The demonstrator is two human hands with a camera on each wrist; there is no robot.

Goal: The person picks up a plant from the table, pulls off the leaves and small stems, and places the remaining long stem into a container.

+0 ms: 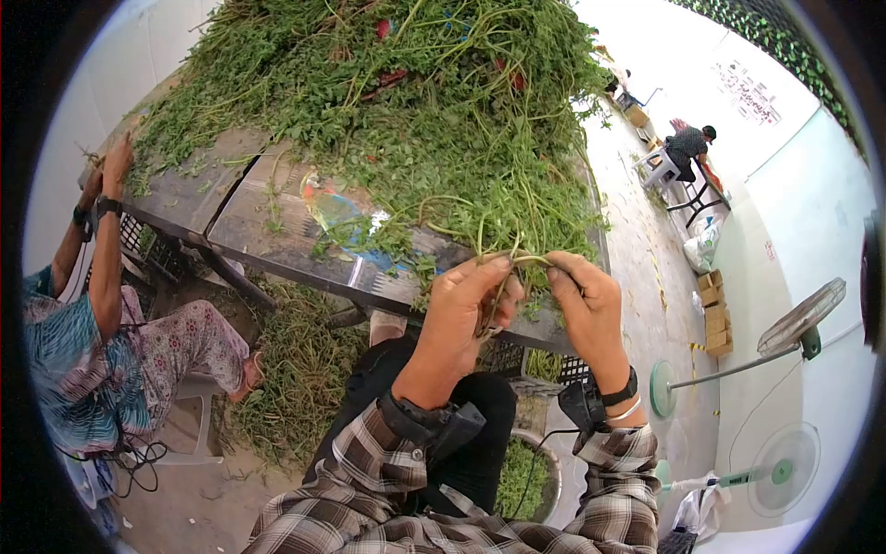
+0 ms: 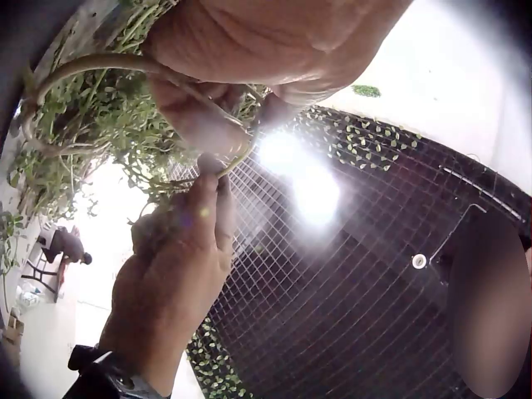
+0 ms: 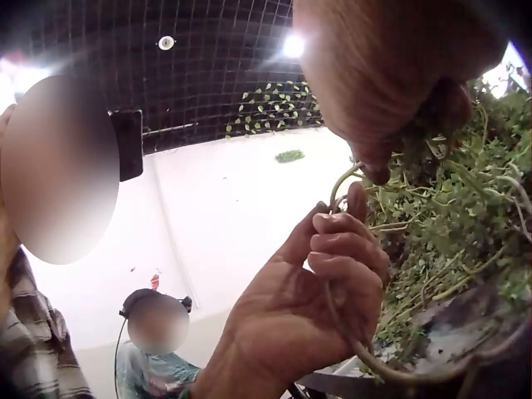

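Observation:
A thin green stem [image 1: 531, 259] arches between my two hands at the table's near edge. My left hand [image 1: 452, 319] pinches it between thumb and fingers, and the stem's browner length hangs down past the curled fingers. In the left wrist view a long loop of the stem [image 2: 100, 62] bends out beside that hand. The thumb and fingertips of my right hand [image 1: 593, 309] pinch the other end of the arch, close to the left fingertips. In the right wrist view the short green span of stem [image 3: 339, 186] shows between both hands. Behind them lies a heap of leafy green plants [image 1: 388, 138].
The dark table [image 1: 277, 245] carries the heap. A seated person [image 1: 101, 342] works at its left side. Stalks [image 1: 295, 379] litter the floor below, and a bowl of greens [image 1: 528, 480] sits near my legs. Fans [image 1: 783, 471] stand at right; another person [image 1: 688, 148] sits farther off.

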